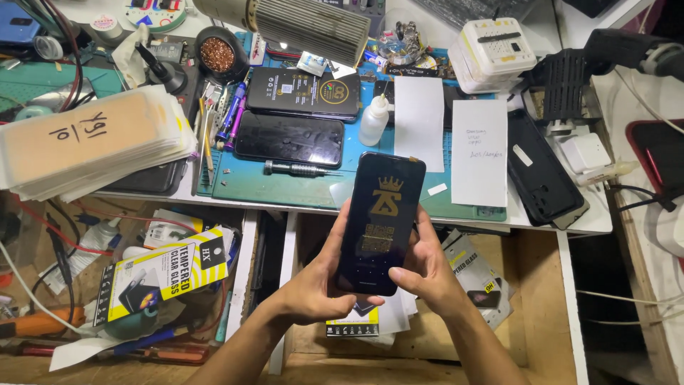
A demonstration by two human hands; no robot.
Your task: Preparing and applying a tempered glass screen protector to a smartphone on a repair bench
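Both hands, left hand (pixel 317 281) and right hand (pixel 427 267), fingers clasped round dark phone (pixel 379 221); lower edge hidden.

The black panel (pixel 380 222) looks glossy with gold print; the mat (pixel 299 187) matt rubber; the drawer (pixel 541 299) bare rough wood.

Bright overhead light; sharp centre, soft glare on phone (pixel 380 222), edges bowed, perhaps slightly blurred.
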